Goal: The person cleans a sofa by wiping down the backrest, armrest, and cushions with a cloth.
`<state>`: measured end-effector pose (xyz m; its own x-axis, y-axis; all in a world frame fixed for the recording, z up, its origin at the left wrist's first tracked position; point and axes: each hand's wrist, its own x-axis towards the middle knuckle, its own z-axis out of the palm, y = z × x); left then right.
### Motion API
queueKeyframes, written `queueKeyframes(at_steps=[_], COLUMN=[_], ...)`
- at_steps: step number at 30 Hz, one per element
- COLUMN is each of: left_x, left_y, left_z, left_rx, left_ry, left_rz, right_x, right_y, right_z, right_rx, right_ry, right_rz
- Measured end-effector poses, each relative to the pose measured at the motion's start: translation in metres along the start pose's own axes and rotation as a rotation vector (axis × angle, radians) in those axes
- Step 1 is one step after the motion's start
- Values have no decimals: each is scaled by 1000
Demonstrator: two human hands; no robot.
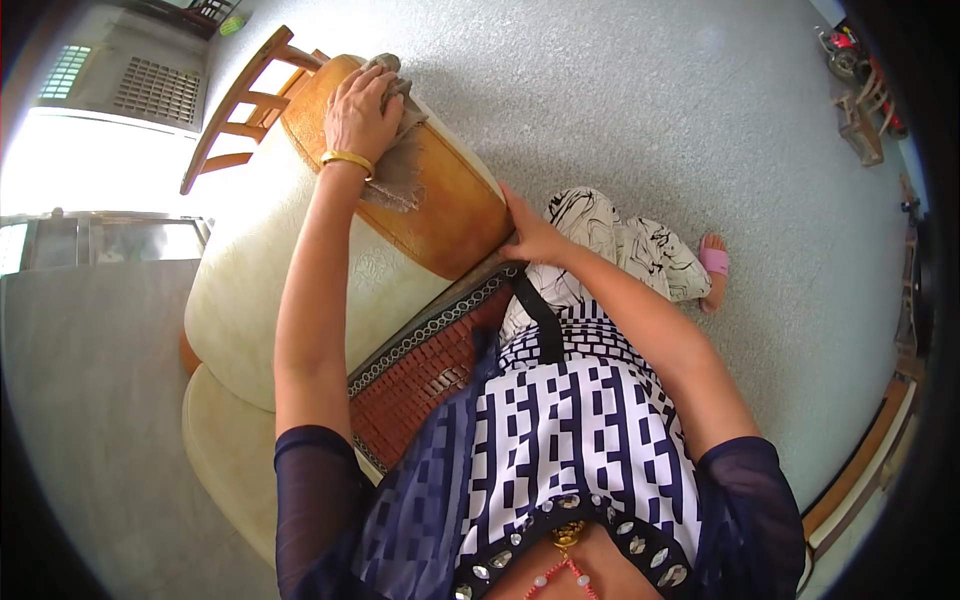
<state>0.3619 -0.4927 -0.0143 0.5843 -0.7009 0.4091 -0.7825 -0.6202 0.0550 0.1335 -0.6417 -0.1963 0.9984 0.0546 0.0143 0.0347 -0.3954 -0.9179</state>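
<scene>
Pressed on the orange-brown top of the sofa's armrest [455, 205], my left hand [362, 120] has its fingers bent over a grey-brown cloth [398, 178]. The cloth is bunched at the fingertips and hangs loose below the palm. My right hand [532, 235] rests against the armrest's near end, thumb and fingers apart, with nothing in it. Beside the armrest, the cream sofa back [300, 270] curves away at the left. A reddish-brown woven mat with a patterned border [420, 385] covers the seat.
A wooden chair [240, 115] stands beyond the armrest. Grey speckled floor [600, 90] stretches ahead and to the right. Red and dark objects [860, 75] are at the upper right. My foot in a pink slipper [714, 260] is on the floor.
</scene>
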Motion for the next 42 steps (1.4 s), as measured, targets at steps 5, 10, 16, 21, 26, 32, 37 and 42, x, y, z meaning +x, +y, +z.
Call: queueKeyframes(at_steps=[5,10,16,21,26,32,37,42], left_x=[-27,-62,-138,-214,-270,-336,-334,-291], left_y=[49,106,139,122,89,34,19,12], left_z=[2,15,37,44,18,-28,-55,-54], left_rx=[110,132,282,310,395,445,368,340], left_ry=[149,78,-172,-201,-326,-260,-130,-20], left_rz=[-39,139,393,445,452,343,-75,-138], right_x=[0,2,-2,-1,-9,-11,-14,-13], right_y=[4,12,0,21,11,4,-5,-5], right_z=[0,1,-5,-1,1,0,2,5], right_rx=[-3,43,278,-128,-238,-293,-373,-401], right_ry=[-11,-38,-142,-114,34,-21,-10,8], right_rz=[-7,-22,135,160,-24,33,56,38])
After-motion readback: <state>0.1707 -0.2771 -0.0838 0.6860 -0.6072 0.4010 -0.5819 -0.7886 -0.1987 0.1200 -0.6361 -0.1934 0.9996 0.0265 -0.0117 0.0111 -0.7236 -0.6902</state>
